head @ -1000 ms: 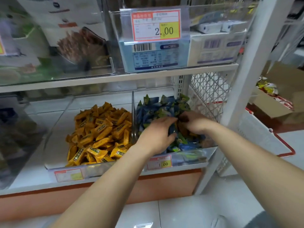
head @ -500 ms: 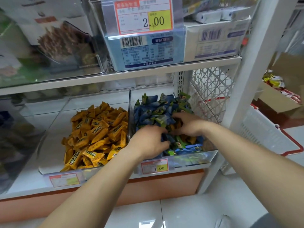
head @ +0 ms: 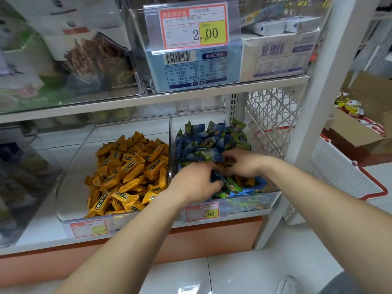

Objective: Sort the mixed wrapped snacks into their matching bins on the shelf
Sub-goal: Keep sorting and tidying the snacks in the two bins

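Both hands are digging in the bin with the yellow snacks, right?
Not quite. The head view shows both hands, left hand and right hand, in the right bin, the one with the blue and green wrapped snacks. The yellow wrapped snacks lie in the bin beside it, and no hand touches them.

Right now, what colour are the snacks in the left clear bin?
They're orange-yellow wrapped snacks with dark labels; the head view shows them best.

Bare forearms (head: 131,236), white shoe (head: 286,284), grey clothing (head: 337,284).
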A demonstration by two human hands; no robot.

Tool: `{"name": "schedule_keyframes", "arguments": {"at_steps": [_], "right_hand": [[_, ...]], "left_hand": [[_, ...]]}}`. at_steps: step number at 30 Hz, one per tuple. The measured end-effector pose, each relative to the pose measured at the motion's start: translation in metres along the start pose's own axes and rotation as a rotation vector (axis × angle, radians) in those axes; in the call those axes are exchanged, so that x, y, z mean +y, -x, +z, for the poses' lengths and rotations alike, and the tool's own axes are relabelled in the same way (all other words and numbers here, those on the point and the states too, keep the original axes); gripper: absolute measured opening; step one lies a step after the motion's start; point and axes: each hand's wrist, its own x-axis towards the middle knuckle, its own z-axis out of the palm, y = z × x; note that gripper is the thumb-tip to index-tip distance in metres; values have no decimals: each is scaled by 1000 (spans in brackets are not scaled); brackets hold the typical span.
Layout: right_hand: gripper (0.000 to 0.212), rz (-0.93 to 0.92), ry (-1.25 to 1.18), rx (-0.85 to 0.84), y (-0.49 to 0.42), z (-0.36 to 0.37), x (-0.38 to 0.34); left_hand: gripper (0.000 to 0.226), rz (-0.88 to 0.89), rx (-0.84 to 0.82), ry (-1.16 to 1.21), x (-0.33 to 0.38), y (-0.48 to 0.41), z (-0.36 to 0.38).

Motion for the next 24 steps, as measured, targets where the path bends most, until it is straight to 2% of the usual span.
{"name": "schedule_keyframes", "arguments": {"at_steps": [2, 5, 10, 13, 15, 17, 20, 22, 24], "right_hand": [[14, -9, 20, 44, 2, 0, 0], [19, 29, -1, 145, 8, -8, -1], [21, -3, -229, 319, 24, -22, -7], [21, -28, -368, 408, 32, -28, -14], [23, -40, -490, 456, 35, -31, -18], [21, -80, -640, 459, 36, -32, -21], [15, -157, -897, 390, 36, -26, -29], [11, -186, -1040, 321, 33, -19, -35], [8, -176, -1100, 282, 32, -15, -40]], "left_hand": [[44, 2, 6, 3, 0, 1, 0], [44, -10, 6, 30, 0, 0, 0], [46, -62, 5, 107, 0, -2, 0], [43, -107, 123, 230, 5, 0, -2], [51, -141, 261, 330, 10, 3, -4], [67, -118, 354, 433, 15, 4, -5], [84, 2, 351, 529, 22, 7, -6], [81, 64, 404, 516, 21, 6, -6], [65, 49, 477, 560, 19, 5, -8]]}}
